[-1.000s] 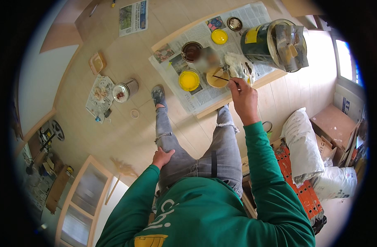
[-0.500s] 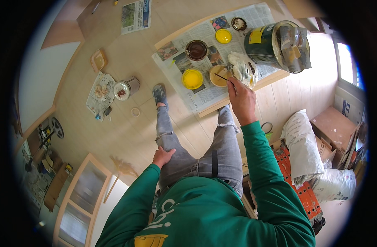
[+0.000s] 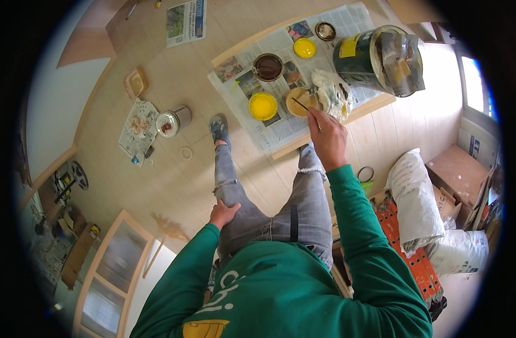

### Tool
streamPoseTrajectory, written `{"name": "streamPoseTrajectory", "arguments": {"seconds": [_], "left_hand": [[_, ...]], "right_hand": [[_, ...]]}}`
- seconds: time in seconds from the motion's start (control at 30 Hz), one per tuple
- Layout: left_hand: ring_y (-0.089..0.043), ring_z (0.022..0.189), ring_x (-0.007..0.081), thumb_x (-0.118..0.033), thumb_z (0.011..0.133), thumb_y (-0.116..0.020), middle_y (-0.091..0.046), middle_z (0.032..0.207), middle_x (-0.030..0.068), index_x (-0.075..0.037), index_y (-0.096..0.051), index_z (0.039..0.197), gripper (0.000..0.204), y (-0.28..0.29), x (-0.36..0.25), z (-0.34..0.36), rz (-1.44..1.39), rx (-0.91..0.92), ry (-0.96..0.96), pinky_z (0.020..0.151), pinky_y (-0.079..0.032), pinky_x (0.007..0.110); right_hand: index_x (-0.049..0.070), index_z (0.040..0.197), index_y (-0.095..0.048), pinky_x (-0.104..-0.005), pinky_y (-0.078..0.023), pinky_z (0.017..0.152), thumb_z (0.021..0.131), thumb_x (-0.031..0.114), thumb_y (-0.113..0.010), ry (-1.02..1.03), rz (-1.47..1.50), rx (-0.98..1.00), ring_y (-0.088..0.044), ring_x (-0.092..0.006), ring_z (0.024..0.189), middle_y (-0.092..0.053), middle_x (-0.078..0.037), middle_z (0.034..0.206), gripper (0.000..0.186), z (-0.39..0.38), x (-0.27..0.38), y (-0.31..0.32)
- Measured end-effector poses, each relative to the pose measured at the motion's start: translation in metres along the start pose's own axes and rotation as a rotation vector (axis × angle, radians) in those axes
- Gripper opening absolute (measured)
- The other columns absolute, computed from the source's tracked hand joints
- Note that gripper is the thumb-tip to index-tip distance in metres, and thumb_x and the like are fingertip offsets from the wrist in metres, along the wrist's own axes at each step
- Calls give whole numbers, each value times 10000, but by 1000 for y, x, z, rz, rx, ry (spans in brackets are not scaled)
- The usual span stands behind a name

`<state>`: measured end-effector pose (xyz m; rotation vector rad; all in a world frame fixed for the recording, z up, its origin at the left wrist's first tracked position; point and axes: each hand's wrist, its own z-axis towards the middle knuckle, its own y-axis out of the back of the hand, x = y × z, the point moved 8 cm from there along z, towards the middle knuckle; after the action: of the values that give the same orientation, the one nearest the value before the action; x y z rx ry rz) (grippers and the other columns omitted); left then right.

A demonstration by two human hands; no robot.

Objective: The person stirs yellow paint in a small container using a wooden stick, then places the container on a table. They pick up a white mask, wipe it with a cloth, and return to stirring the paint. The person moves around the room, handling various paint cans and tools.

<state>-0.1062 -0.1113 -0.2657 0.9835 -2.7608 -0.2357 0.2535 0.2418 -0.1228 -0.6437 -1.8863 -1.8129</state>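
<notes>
A thin dark stick [image 3: 299, 103], too fine to tell whether it is a brush, is pinched in my right hand [image 3: 329, 138]. Its tip is over a shallow round tan container [image 3: 297, 112]. Beside that container lie a crumpled white cloth [image 3: 329, 90] with dark stains and an open pot of yellow paint [image 3: 263, 106]. Farther back are an open can of dark brown paint [image 3: 268, 67], a yellow-coated lid [image 3: 304, 48] and a smaller stained lid [image 3: 325, 31]. My left hand [image 3: 224, 214] rests on my left thigh, thumb apart, holding nothing.
Newspaper [image 3: 280, 134] covers the low wooden board [image 3: 376, 107] under the paints. A large dark green can [image 3: 353, 62] stands at its right end. Left on the floor are a jar [image 3: 182, 115] and stained paper [image 3: 128, 138]. White sacks [image 3: 412, 197] and an orange perforated metal piece [image 3: 404, 239] lie right.
My right hand has shifted slightly left, and the stick's tip has moved a little farther away over the tan container. My left hand stays on the thigh.
</notes>
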Motion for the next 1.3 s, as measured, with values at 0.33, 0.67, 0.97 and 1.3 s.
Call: {"name": "streamPoseTrajectory", "arguments": {"seconds": [0.33,0.67,0.97,1.3], "left_hand": [[-578,1329,453,-691,824,-704,-544,1441,370,129,-355,1526,1134,0,1,0,4,-8,-3,1114,-483,461],[-572,1335,449,-694,825,-694,-545,1451,354,121,-339,1544,1143,-1,3,-2,5,-7,-15,1124,-473,453],[-572,1334,453,-674,846,-690,-548,1448,354,120,-347,1538,1108,-1,3,-2,11,-6,-16,1124,-470,456],[-554,1361,443,-676,857,-677,-540,1458,357,122,-358,1535,1095,1,-1,-5,23,-14,-36,1139,-458,455]], "right_hand": [[68,1071,-781,-377,-590,829,958,167,-742,-2,24,-59,-761,-292,926,-786,-124,1014,156,-6,2,1],[68,1060,-781,-377,-589,809,954,148,-745,5,36,-97,-755,-290,892,-784,-114,989,138,-12,1,-1],[71,1063,-786,-374,-592,784,945,145,-755,-1,81,-161,-754,-287,875,-779,-123,972,143,-15,1,6],[75,1058,-787,-367,-592,800,943,149,-757,-50,72,-105,-757,-279,896,-785,-108,984,140,-14,-4,1]]}}
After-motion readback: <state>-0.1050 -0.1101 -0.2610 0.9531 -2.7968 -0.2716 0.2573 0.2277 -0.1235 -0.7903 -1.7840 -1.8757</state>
